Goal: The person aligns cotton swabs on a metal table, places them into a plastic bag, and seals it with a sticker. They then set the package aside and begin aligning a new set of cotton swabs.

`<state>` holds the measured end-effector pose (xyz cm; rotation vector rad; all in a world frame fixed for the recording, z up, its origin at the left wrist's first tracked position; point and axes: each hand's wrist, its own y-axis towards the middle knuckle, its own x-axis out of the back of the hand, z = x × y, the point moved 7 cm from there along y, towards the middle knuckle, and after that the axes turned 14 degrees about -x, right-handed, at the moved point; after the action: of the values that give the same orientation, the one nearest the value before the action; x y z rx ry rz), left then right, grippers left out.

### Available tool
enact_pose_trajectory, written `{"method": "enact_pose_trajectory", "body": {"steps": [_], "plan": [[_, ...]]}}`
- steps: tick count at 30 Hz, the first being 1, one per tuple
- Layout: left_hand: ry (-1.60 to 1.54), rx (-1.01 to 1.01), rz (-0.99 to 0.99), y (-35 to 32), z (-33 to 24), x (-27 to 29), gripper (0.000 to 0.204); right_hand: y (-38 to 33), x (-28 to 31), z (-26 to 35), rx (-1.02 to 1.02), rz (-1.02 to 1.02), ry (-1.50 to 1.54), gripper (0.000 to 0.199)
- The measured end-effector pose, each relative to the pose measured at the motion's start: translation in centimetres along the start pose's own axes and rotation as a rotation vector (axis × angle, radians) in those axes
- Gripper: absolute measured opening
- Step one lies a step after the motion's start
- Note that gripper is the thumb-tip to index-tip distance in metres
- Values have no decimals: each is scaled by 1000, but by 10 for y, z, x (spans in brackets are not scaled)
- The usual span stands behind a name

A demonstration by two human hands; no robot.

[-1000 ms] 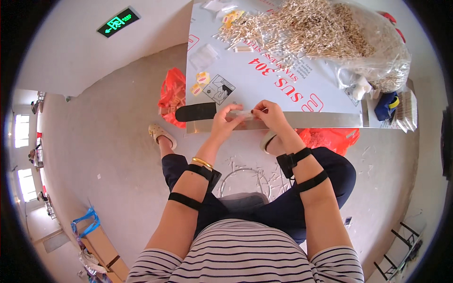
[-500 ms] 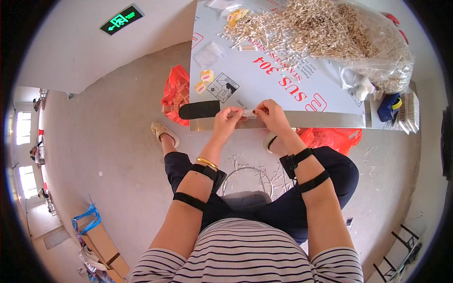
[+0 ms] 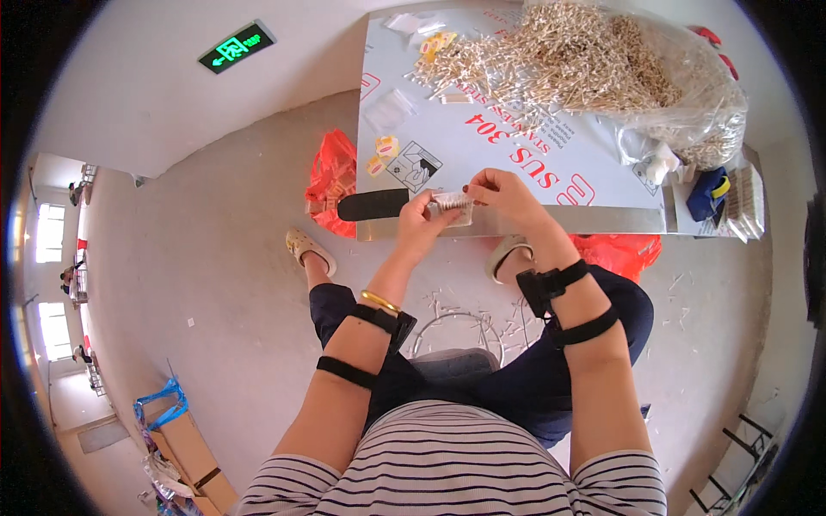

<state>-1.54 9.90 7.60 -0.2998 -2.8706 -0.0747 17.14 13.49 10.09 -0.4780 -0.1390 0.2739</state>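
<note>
Over the table's near edge, my left hand (image 3: 419, 225) holds a small clear plastic bag of cotton swabs (image 3: 453, 209), thumb across its front. The swab tips show as a row inside the bag. My right hand (image 3: 501, 194) is closed in a pinch at the bag's upper right corner; its fingertips partly hide that corner. A black flat strip with a rounded end (image 3: 372, 205) lies just left of my left hand. Further back, a large heap of loose cotton swabs (image 3: 594, 56) spills from a big clear bag (image 3: 714, 112) across the table (image 3: 482, 163).
Small yellow-and-white cards (image 3: 383, 155) and empty clear bags (image 3: 389, 110) lie on the table's left. A blue-and-yellow tape dispenser (image 3: 709, 194) stands by stacked packs (image 3: 745, 203) at the right. Red plastic bags (image 3: 331, 181) are beside and below the table; swabs litter the floor.
The small bag has turned its face upward and shows its row of swabs. My right hand has risen slightly to its upper corner; my left hand has shifted a little right.
</note>
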Motion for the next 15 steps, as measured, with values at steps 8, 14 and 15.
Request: {"method": "enact_pose_trajectory", "body": {"steps": [8,14,15], "plan": [[-4,-547,-142,-29,-169,54,31,-105,-13,149,258,196,-124,10],[81,-673,-212,-73,-264,65,34,-153,-36,180,460,288,100,9],[31,-695,-252,-80,-273,68,35,-158,-40,182,468,305,102,9]]}}
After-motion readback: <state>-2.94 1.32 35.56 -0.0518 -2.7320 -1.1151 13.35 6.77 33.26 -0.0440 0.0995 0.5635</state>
